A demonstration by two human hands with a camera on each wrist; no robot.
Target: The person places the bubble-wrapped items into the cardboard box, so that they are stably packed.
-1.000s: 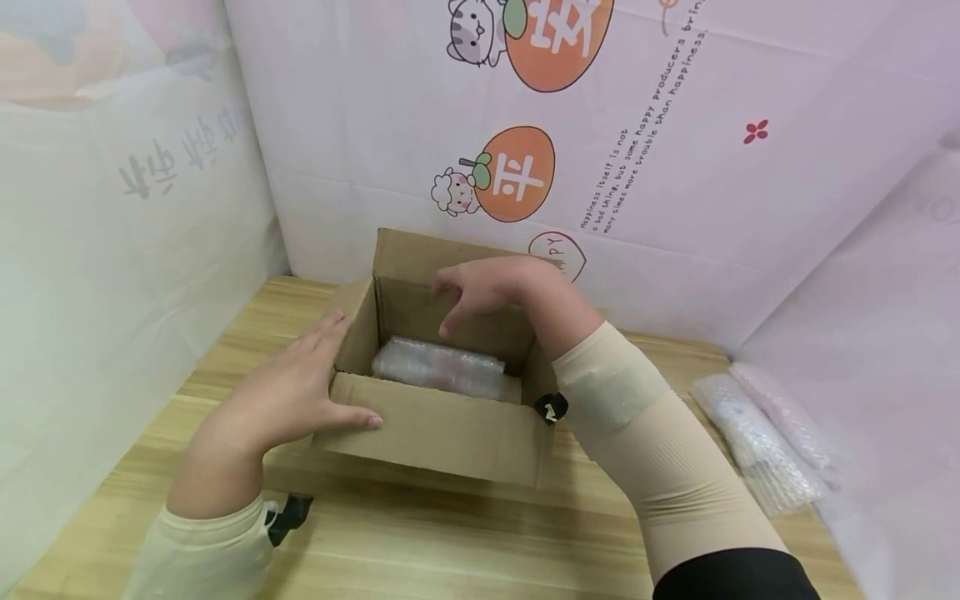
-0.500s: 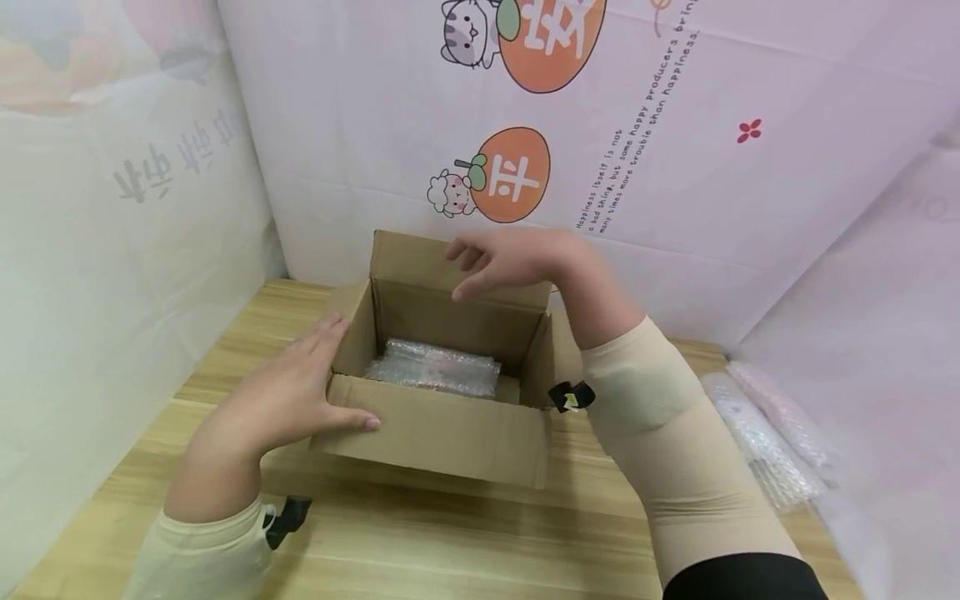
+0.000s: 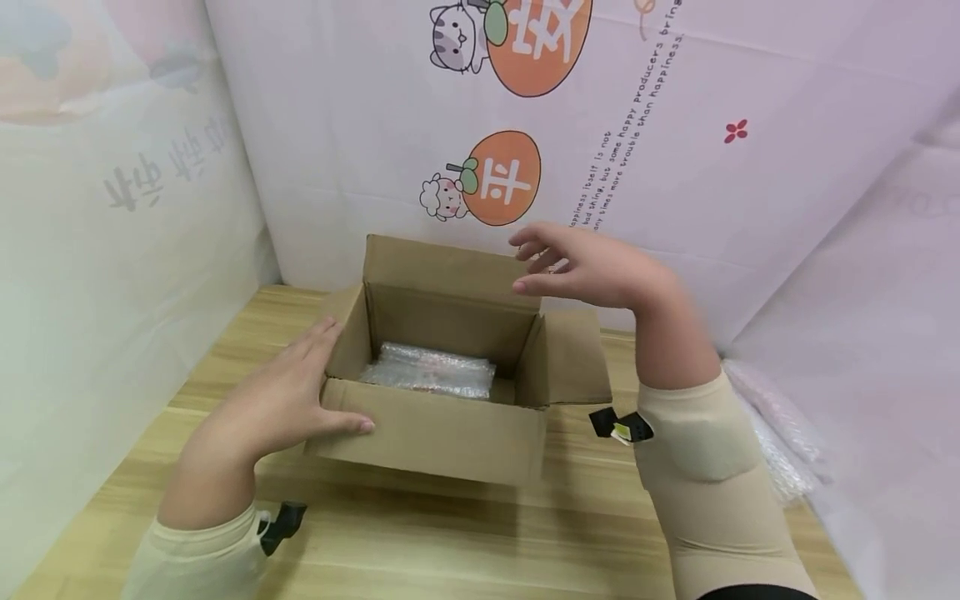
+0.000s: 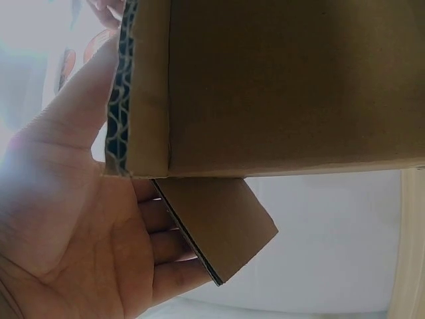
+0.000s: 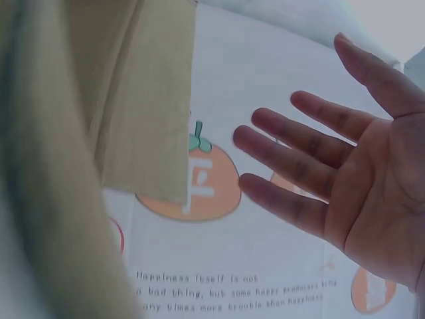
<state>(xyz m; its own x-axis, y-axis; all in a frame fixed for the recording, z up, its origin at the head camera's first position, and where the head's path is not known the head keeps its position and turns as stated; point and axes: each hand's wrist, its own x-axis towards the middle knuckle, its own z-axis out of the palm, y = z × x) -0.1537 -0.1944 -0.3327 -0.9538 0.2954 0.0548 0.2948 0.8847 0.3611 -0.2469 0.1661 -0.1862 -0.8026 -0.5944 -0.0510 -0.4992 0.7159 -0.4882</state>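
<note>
An opened cardboard box (image 3: 457,437) stands on the wooden table, flaps folded outward. Inside lie bubble-wrapped packages (image 3: 435,371); their contents are hidden. At the box's front left corner, my left hand (image 3: 277,400) rests with thumb along the front flap and fingers fairly straight against the left flap (image 4: 219,229). My right hand (image 3: 585,262) is in the air over the box's back right corner, holding nothing. In the right wrist view its fingers (image 5: 292,163) are spread beside the back flap (image 5: 149,100).
More bubble-wrapped packages (image 3: 776,417) lie on the table at the right, partly behind my right forearm. A printed white cloth wall (image 3: 337,125) rises close behind the box, with further cloth walls left and right. The wooden table (image 3: 405,542) extends in front.
My right hand has risen out of the box opening and moved right, uncovering the back and right flaps. My left hand has stayed at the box corner. The view has shifted slightly.
</note>
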